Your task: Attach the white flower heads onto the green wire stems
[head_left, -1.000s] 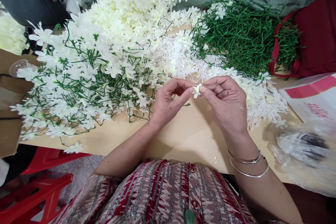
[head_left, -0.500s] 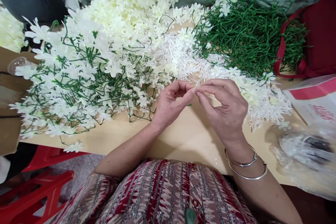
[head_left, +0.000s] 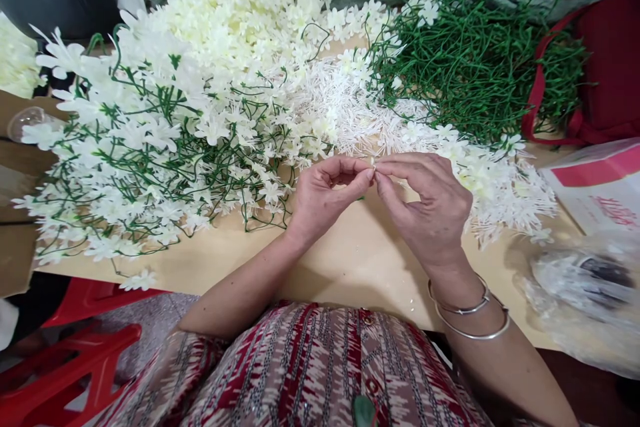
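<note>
My left hand (head_left: 324,199) and my right hand (head_left: 425,203) meet over the front of the table, fingertips almost touching. Between their pinched thumbs and forefingers is a small whitish piece (head_left: 373,163), mostly covered by the fingers, so its kind is unclear. Just beyond the hands lies a heap of thin white stamens (head_left: 345,103). White artificial flowers on green stems (head_left: 215,130) are piled to the left of my left hand. More stamens mixed with loose white petals (head_left: 500,190) spread to the right of my right hand.
Behind are a mound of cream petals (head_left: 240,7) and a tangle of green plastic stems (head_left: 480,67). A red bag (head_left: 613,67), a white-and-pink box (head_left: 600,180) and a clear plastic bag (head_left: 580,293) line the right. Red stools (head_left: 75,373) stand below left.
Both hands stay nearly in place, still pinched together. The fingertips have shifted slightly around the whitish piece, and less of it shows now. The view has moved a little.
</note>
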`<action>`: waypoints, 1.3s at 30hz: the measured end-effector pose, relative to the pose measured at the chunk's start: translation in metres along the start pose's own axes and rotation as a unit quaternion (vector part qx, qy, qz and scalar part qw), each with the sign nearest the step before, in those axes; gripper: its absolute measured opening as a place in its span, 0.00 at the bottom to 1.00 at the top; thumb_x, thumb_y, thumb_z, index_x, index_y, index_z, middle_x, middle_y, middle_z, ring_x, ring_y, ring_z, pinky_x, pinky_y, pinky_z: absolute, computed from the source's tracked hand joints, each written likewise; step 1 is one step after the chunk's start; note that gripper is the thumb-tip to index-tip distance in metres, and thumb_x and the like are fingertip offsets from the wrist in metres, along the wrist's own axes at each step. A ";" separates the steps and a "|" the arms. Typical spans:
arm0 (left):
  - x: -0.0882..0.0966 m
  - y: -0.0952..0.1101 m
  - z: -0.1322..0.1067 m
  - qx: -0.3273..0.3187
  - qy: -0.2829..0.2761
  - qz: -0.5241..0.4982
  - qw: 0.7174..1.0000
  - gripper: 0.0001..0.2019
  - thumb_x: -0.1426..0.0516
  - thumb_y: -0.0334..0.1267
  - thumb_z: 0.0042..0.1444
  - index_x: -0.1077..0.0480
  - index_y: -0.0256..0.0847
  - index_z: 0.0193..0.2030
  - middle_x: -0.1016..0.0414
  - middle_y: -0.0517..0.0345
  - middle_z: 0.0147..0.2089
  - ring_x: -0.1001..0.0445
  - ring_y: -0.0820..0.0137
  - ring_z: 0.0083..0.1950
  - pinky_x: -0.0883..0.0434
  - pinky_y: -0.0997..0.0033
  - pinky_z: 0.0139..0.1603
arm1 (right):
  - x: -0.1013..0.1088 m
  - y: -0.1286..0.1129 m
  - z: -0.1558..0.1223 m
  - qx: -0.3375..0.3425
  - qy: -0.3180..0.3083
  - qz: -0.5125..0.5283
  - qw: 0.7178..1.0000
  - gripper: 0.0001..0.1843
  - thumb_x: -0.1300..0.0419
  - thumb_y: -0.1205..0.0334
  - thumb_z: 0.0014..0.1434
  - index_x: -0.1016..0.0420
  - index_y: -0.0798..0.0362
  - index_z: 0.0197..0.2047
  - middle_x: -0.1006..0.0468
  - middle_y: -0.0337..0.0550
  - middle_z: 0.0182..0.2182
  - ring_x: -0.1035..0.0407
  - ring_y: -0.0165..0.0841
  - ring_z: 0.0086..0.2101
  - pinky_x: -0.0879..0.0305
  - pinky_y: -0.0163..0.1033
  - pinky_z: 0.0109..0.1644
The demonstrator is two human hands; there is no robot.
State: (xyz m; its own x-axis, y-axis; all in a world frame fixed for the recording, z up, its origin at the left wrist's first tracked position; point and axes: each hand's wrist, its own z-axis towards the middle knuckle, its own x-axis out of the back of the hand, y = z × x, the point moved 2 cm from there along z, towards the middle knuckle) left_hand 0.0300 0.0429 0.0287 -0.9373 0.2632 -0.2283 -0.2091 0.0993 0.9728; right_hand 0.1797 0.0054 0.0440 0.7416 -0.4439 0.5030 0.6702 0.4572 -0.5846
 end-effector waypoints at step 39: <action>0.001 -0.003 -0.002 -0.047 0.032 0.057 0.997 0.06 0.31 0.37 0.55 0.22 0.39 0.33 0.20 0.59 0.32 0.25 0.75 0.33 0.28 0.75 0.37 | -0.004 0.008 -0.002 -0.200 -0.051 0.231 0.951 0.08 0.35 0.68 0.62 0.17 0.44 0.37 0.15 0.37 0.36 0.20 0.35 0.39 0.22 0.46 0.47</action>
State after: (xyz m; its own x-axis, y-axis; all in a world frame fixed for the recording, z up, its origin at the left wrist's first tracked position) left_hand 0.0294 0.0404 0.0254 -0.9716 0.2062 -0.1164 -0.1230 -0.0193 0.9922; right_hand 0.1822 0.0089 0.0364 0.9669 -0.1803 0.1807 0.2222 0.2462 -0.9434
